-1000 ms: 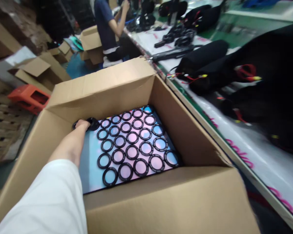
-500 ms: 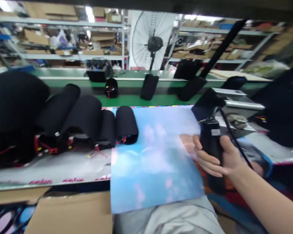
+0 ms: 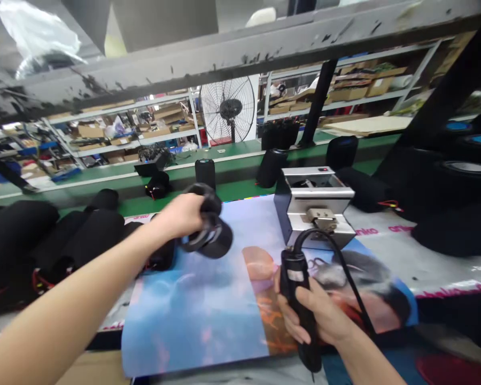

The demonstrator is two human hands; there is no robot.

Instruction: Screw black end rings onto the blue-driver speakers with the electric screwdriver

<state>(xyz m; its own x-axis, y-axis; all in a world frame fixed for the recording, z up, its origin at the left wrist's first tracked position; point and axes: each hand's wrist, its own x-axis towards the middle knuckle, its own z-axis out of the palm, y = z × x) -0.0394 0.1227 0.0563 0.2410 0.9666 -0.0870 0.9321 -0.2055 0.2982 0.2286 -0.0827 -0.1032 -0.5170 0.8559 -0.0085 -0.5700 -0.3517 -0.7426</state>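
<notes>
My left fingers (image 3: 194, 209) curl closed round black rings (image 3: 218, 240) above the printed sheet (image 3: 208, 321); my right fingers (image 3: 292, 319) wrap a power driver (image 3: 297, 286). Loose pinching could spill rings; the cord (image 3: 347, 267) might snag.

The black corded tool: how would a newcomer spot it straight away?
Find the big printed sheet, then the silver machine standing on it. On the machine's near side, the right hand grips the black corded tool. Unlike the dark cylinders nearby, it is slim, with a pale label and a looping cable.
</notes>
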